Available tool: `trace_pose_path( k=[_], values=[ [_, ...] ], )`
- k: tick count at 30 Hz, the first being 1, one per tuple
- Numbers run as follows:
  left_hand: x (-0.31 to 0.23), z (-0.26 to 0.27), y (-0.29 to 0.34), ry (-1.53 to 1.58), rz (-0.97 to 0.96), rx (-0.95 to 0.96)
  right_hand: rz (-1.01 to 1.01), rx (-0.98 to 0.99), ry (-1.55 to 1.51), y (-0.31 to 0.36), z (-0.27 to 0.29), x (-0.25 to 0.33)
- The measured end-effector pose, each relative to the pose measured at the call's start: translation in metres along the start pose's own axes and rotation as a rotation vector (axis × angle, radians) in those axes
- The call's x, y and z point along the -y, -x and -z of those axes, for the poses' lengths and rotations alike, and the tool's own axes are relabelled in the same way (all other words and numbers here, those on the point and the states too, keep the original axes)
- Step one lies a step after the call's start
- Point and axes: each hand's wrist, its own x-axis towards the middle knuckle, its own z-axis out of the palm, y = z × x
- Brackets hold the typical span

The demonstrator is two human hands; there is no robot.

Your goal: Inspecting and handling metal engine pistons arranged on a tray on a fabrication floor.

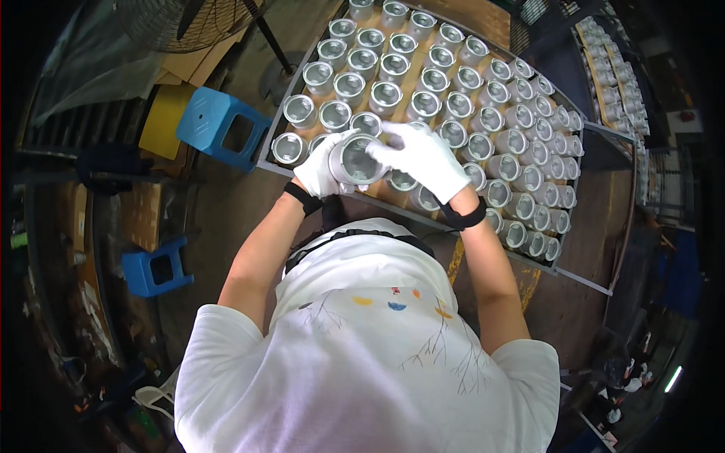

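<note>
A silver-grey cylindrical metal housing (pixel 359 160), hollow with a raised rim, is held just above the near edge of a rack. My left hand (pixel 321 167), in a white glove, wraps its left side with the fingers closed on it. On the other side, my right hand (pixel 427 157), also gloved in white, has its fingers apart, with the tips over the rim and opening. Whether those fingertips press on the metal is hard to make out. Black bands circle both wrists. Similar housings (pixel 386 96) stand upright in rows beyond my hands, mouths up.
A metal-framed rack (pixel 273 142) lined with brown board carries the rows. Blue plastic stools (pixel 202 117) stand at left, near a large fan (pixel 177 23) and a yellow sheet (pixel 165 121). Another rack of metal parts (pixel 612 75) is at far right. Yellow lines mark the floor.
</note>
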Motion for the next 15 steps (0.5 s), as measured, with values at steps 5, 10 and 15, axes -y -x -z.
trace_pose_path(
  k=[5, 10, 15],
  values=[
    [0.0, 0.005, 0.001, 0.528, 0.525, 0.291, 0.803, -0.141, 0.613, -0.028, -0.052, -0.019],
    [0.026, 0.01, 0.007, 0.489, 0.56, 0.069, 0.542, 0.115, 0.697, -0.046, -0.079, -0.042],
    [0.072, 0.067, 0.011, 0.696, 0.621, 0.105, 0.107, -0.006, 0.296, -0.046, -0.092, -0.087]
  ],
)
